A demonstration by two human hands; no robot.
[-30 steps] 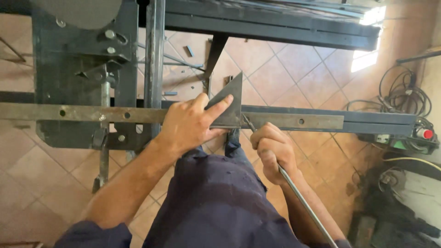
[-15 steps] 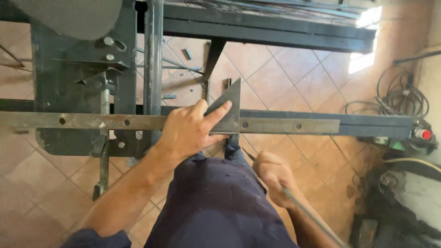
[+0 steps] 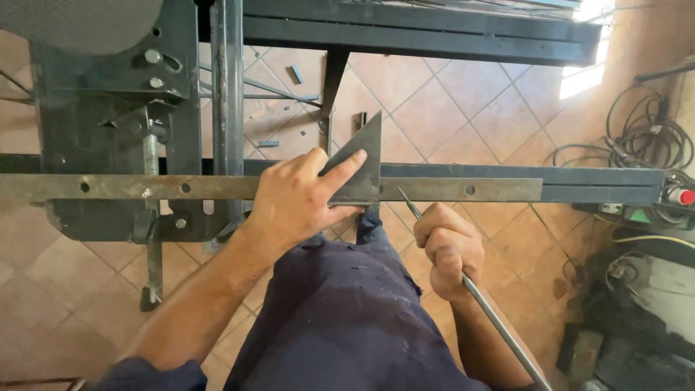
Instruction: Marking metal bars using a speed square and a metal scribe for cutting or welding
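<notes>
Pressing down with spread fingers, the left hand (image 3: 300,199) holds a triangular steel square (image 3: 360,170) flat against a long rusty flat bar (image 3: 217,187). The forefinger lies along the square's sloping edge and the thumb curls under its lower corner. The square stands with its straight edge on the right and its point away from the person.

The right hand (image 3: 449,250) is closed in a fist round a thin metal rod (image 3: 499,322), a scriber by its look. The rod's pointed tip rests at the bar's near edge, just right of the square, and its long shaft runs back past the wrist toward the lower right. The two hands are apart, with the square's corner between them.

The bar has round holes along it and lies level across the view, from the left edge to a cut end on the right. There it rests on a dark steel beam (image 3: 601,185) that runs on further right. Under the bar's left part stands a black steel frame (image 3: 108,108) with bolts and a threaded screw clamp (image 3: 150,156). A dark upright post (image 3: 228,87) crosses behind the bar beside it.

The person's dark blue trousers (image 3: 347,311) fill the space below the hands. The floor (image 3: 463,108) is terracotta tile with small metal offcuts lying on it. Coiled cables (image 3: 651,137) and a machine with a red knob (image 3: 684,197) sit at the far right.
</notes>
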